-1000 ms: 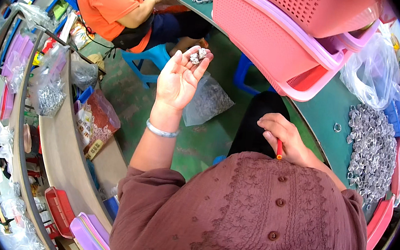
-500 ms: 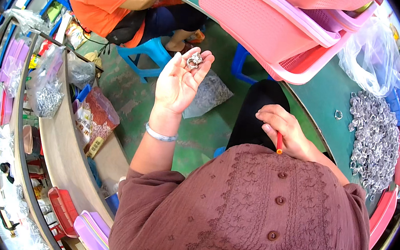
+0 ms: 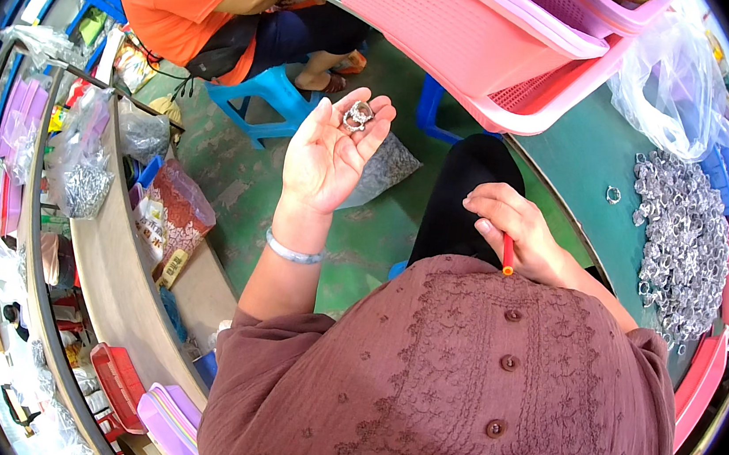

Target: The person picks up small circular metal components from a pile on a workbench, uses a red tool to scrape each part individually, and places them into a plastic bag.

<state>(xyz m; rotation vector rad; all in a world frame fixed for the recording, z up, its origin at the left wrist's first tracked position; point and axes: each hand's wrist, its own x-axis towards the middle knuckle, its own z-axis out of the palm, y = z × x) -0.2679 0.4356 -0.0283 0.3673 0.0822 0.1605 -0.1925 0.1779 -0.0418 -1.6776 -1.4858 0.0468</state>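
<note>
My left hand is raised palm up, fingers loosely curled. An ornate silver-coloured metal ring rests on its fingers; the thumb stands beside it. My right hand is lower, by my dark-trousered thigh, its fingers closed around a thin red stick like a pencil, whose orange end points toward me. The rest of the stick is hidden by the hand. Across the green table on the right lies a big heap of similar silver rings. A single ring sits apart, left of the heap.
Stacked pink baskets stand at the table's far edge, beside a clear plastic bag. A person in orange sits on a blue stool ahead left. Shelves with bags and bins line the left. A filled bag lies on the floor.
The ring on my left fingers has turned, so its round opening now shows. The hand has barely moved. My right hand keeps its hold on the red stick; the view has shifted slightly.
</note>
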